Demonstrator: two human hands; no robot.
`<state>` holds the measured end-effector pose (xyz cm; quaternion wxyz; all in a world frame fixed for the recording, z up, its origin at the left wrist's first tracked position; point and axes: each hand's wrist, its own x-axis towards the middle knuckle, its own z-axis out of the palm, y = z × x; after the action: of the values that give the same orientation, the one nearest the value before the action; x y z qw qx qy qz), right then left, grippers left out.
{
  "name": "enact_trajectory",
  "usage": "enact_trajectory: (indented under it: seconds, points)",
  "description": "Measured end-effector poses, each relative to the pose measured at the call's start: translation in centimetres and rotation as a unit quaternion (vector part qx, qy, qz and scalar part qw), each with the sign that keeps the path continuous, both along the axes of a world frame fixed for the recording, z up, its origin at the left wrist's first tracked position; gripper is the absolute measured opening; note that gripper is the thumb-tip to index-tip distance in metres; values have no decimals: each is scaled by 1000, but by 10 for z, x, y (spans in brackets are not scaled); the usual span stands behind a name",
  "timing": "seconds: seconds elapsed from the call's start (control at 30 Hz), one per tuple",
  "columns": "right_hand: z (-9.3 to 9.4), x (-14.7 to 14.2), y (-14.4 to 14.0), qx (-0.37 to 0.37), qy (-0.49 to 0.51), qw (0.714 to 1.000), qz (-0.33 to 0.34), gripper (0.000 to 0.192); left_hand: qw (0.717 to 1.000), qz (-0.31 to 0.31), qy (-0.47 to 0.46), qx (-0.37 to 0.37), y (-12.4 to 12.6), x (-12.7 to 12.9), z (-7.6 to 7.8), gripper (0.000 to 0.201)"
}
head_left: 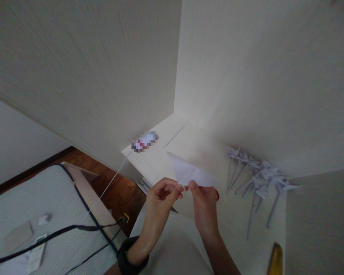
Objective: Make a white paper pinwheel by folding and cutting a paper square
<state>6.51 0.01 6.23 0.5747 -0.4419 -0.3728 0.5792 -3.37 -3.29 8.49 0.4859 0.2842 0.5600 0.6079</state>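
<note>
Head view: pinwheels (264,172) near paper (186,168)

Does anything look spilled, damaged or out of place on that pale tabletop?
No spill or damage shows. One thin, pale stick lies alone near the back corner, bare, whereas the folded white paper pinwheels on sticks are bunched at the right, so it looks slightly stray.

We can't read any text, labels or numbers here. Corded device (145,141) is pixelated; we get nothing off it.
</note>
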Motion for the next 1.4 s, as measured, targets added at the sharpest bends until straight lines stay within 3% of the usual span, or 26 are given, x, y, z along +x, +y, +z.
enact_trajectory:
  seconds: [0.17,0.43,0.77,1.03,1.27,1.4]
  points:
    - [0,-12,-4,-46,46,998,9,19,1000,-12,-15,4,-1,1,-1,18]
    - [0,0,4,-57,63,996,-39,20,1000,1,2,7,0,2,-3,19]
    - [3,-11,-6,-68,77,994,38,18,1000,-1,6,19,-1,1,-3,18]
    - [12,-8,7,-66,104,992,-41,17,1000,3,17,12,-2,1,-2,14]
    - [13,-14,-1,-100,178,978,39,11,999,11,22,25,-1,1,-2,16]
    - [15,-15,-2,-106,175,978,43,14,999,9,27,29,-1,2,-3,16]
